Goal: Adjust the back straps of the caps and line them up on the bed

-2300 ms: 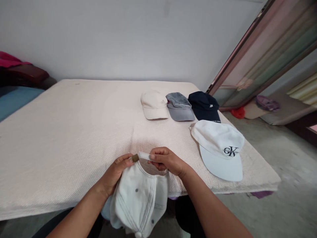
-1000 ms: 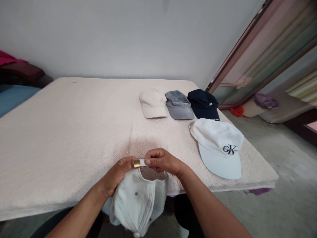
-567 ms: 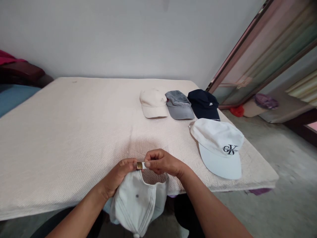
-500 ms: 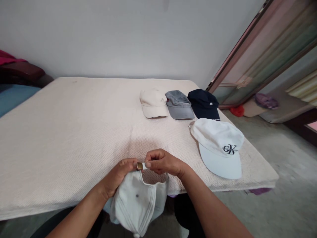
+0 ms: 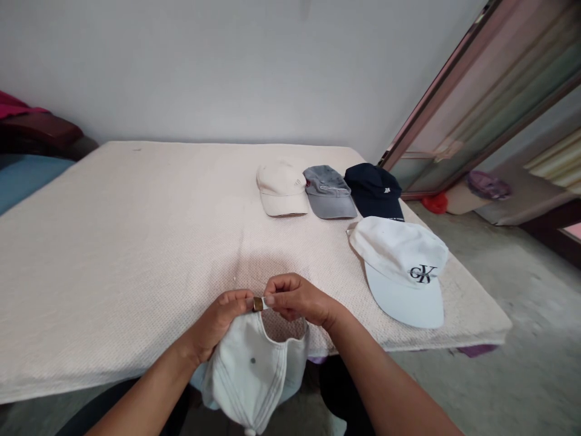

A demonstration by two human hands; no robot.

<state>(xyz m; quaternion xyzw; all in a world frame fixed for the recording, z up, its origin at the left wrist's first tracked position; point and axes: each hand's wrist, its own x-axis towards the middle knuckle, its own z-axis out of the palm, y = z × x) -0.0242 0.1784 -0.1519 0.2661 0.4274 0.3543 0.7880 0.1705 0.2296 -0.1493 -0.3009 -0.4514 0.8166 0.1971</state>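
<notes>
A pale cap hangs at the bed's front edge, its rear opening facing up. A brass buckle sits on its back strap. My left hand pinches the cap's back edge beside the buckle. The short white strap end on the buckle's right is pinched between thumb and fingers of my right hand. To the right lies a white cap with a black CK logo. Behind it are a cream cap, a grey cap and a navy cap in a row.
The light textured cover spreads up to a grey wall. A dark armrest and blue surface are at the left. At the right are a framed glass door, bare floor and a red bag.
Less of the strap shows between the buckle and my right hand, which has moved slightly left. The buckle has shifted slightly right and tilted a little.
</notes>
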